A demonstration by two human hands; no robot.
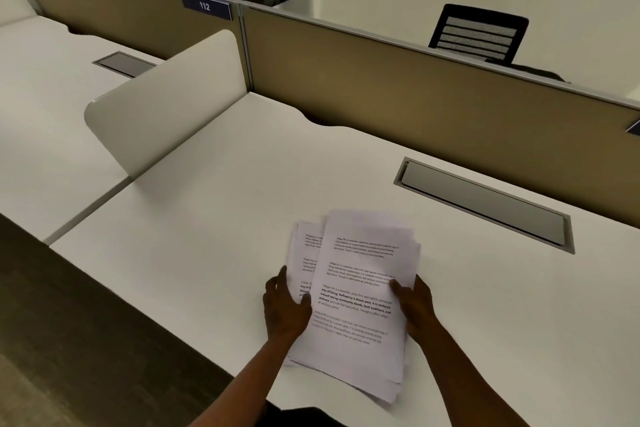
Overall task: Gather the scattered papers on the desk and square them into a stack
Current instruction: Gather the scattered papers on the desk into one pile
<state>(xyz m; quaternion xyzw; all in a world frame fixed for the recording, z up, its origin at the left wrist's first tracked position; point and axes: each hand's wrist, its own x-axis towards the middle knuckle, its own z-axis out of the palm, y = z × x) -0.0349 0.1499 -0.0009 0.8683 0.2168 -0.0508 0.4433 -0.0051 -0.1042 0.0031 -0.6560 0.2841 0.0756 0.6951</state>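
A loose pile of printed white papers [356, 291] lies on the white desk [221, 225] near its front edge. The sheets overlap unevenly, with lower ones sticking out at the left and at the bottom right. My left hand [285, 305] grips the pile's left edge, thumb on top of the sheets. My right hand [414, 305] grips the right edge, thumb pressed on the top page. Both forearms reach in from the bottom of the view.
A grey cable hatch [485, 206] is set into the desk behind the pile to the right. A tan partition [415, 94] backs the desk, and a white side divider [166, 104] stands on the left. A black chair [479, 35] sits beyond the partition.
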